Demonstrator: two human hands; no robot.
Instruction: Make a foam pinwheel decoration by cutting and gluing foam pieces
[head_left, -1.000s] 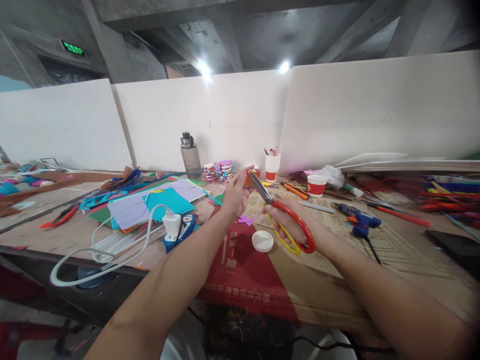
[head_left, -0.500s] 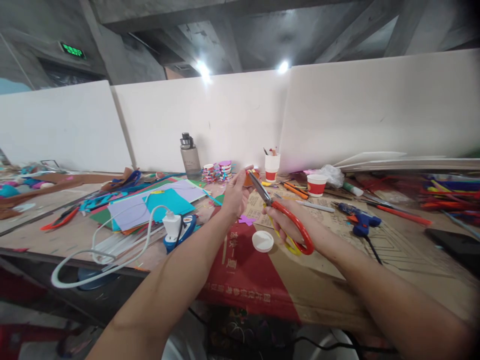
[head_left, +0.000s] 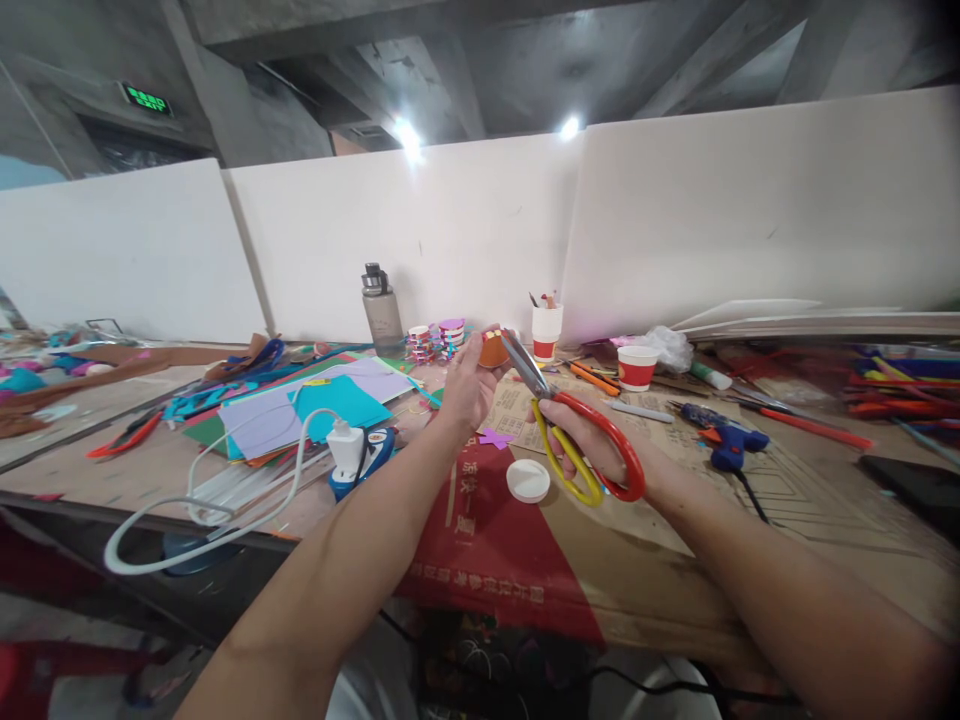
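My left hand (head_left: 466, 384) is raised over the table and pinches a small orange round piece (head_left: 493, 349) between thumb and fingers. My right hand (head_left: 592, 445) grips scissors (head_left: 581, 435) with one red and one yellow handle loop. The handles are spread and the metal blades (head_left: 525, 366) point up and left, right beside the orange piece. Below the hands lie a white round lid (head_left: 528, 481) and a small purple cut-out (head_left: 495, 438) on brown cardboard (head_left: 750, 560).
Coloured paper sheets (head_left: 315, 400), a white charger with cable (head_left: 343, 449), a grey water bottle (head_left: 381, 310), two red-and-white paper cups (head_left: 636, 367), a blue glue gun (head_left: 724, 437) and coloured sticks at the right litter the table. White partition boards stand behind.
The scissor handles have spread wider and my right hand has shifted slightly right and down. The left hand has turned the orange piece a little, staying in place.
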